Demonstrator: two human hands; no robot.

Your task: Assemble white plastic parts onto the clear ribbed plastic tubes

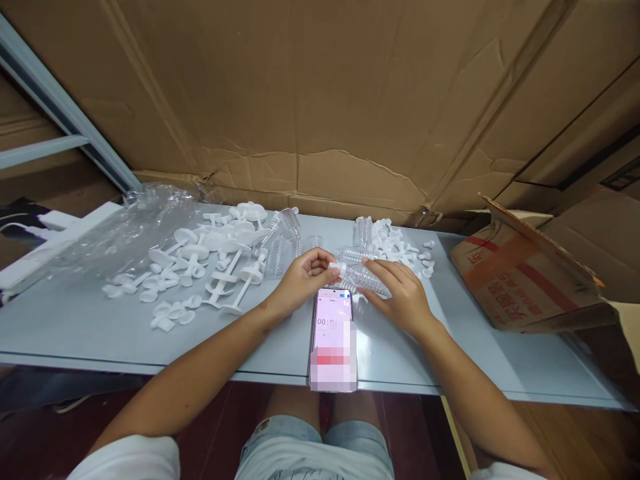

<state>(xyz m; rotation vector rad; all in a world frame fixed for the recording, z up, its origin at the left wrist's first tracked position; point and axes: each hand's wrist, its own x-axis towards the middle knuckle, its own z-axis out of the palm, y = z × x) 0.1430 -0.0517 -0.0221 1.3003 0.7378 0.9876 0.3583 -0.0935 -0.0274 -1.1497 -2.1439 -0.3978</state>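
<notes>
My left hand (311,275) pinches a small white plastic cap (339,269) between thumb and fingertips. The cap sits at the end of a clear ribbed plastic tube (369,280), which lies aslant between the curved fingers and thumb of my right hand (400,293). Whether cap and tube are joined I cannot tell. Another clear ribbed tube (356,255) lies just behind. To the left spreads a pile of white plungers with round discs (233,247), and more clear tubes (283,247) rest beside it. Small white plastic pieces (393,240) are heaped at the back right.
A phone (333,340) showing a timer lies in front of my hands near the table's (240,357) front edge. Clear plastic bags (155,220) and a white power strip (65,247) are at left. An open cardboard box (525,273) stands right; large cardboard (320,100) lines the back.
</notes>
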